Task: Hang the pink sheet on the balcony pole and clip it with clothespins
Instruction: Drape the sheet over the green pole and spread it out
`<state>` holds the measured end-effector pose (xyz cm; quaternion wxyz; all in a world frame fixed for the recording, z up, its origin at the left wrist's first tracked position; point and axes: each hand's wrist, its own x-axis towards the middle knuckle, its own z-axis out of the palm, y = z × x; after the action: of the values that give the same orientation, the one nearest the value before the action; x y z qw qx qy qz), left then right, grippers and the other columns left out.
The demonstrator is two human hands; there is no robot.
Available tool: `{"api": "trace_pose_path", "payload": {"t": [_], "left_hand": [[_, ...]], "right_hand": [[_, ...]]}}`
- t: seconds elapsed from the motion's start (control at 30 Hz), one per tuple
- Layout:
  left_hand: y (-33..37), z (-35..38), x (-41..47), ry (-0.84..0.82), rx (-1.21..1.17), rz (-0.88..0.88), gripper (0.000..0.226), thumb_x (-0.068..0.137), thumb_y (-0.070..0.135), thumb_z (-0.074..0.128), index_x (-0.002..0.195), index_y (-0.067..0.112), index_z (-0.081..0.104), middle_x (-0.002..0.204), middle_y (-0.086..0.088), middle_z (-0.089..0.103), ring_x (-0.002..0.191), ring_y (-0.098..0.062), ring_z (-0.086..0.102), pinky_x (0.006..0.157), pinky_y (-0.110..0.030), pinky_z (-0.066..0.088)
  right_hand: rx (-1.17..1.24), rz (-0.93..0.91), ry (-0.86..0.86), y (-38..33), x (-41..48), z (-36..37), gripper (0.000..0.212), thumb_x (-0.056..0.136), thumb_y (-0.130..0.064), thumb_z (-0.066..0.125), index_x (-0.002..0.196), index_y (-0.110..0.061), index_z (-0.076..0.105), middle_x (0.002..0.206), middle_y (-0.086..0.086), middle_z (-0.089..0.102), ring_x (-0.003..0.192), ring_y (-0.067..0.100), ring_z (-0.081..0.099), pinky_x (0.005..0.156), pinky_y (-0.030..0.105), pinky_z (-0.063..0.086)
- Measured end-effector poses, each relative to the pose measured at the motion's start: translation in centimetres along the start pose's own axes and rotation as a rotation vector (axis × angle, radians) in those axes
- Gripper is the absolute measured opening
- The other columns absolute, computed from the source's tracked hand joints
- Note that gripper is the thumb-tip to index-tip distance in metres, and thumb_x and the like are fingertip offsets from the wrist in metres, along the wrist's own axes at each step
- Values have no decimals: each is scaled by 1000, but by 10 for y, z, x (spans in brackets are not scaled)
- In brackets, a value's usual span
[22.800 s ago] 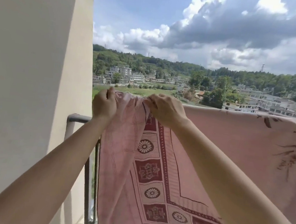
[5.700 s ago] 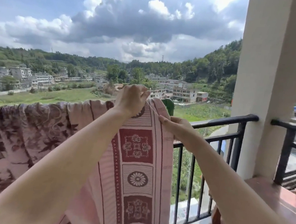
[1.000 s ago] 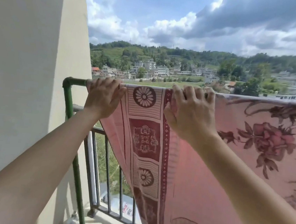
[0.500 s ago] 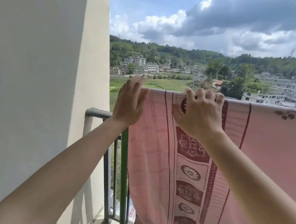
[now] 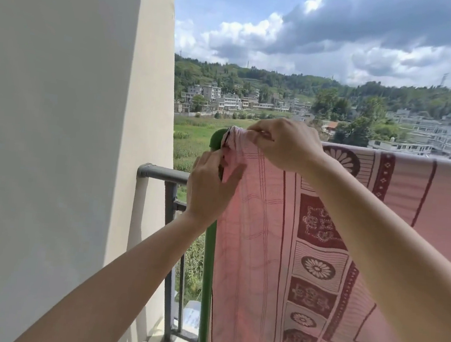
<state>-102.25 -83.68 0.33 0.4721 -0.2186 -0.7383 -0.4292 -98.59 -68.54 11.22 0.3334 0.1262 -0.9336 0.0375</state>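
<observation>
Pink sheet (image 5: 321, 250) hangs draped over the horizontal run of the green pole (image 5: 206, 280), patterned border facing the camera. Its left end is bunched up at the pole's elbow. Right hand (image 5: 285, 145) sits on top of the pole line, fingers curled and pinching the bunched corner. Left hand (image 5: 210, 188) is just below, beside the pole's upright, thumb and fingers gripping the sheet's left edge. Grey balcony railing (image 5: 163, 173) is behind the pole, and a beige pillar (image 5: 139, 134) stands at left.

Arms raised; left hand (image 5: 210, 190) gripping pink sheet (image 5: 261, 244), right hand (image 5: 287, 145) pinching it
</observation>
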Motion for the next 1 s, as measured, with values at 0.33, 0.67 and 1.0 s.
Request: {"api": "trace_pose_path", "payload": {"t": [0.33, 0.67, 1.0], "left_hand": [[12, 3, 7, -77, -245, -304, 22, 93, 29, 62, 98, 9, 71, 62, 13, 57, 48, 2, 51, 49, -18, 40], [26, -38, -4, -202, -608, -605, 16, 100, 28, 47, 94, 14, 52, 79, -5, 51, 70, -19, 47, 60, -30, 40], [31, -94, 80, 224, -473, -400, 17, 88, 14, 67, 85, 21, 53, 78, 5, 59, 59, 3, 52, 58, -17, 46]], "right_hand": [[517, 265, 39, 5, 7, -19, 33, 103, -34, 47, 96, -11, 70, 61, -1, 54, 45, 8, 39, 44, 19, 36], [151, 298, -499, -23, 34, -38, 52, 96, -62, 42, 106, -16, 64, 106, 8, 66, 73, 13, 61, 55, 24, 45], [767, 290, 164, -42, 74, -28, 22, 95, -28, 64, 109, -13, 72, 91, -6, 69, 67, -1, 53, 53, 5, 46]]}}
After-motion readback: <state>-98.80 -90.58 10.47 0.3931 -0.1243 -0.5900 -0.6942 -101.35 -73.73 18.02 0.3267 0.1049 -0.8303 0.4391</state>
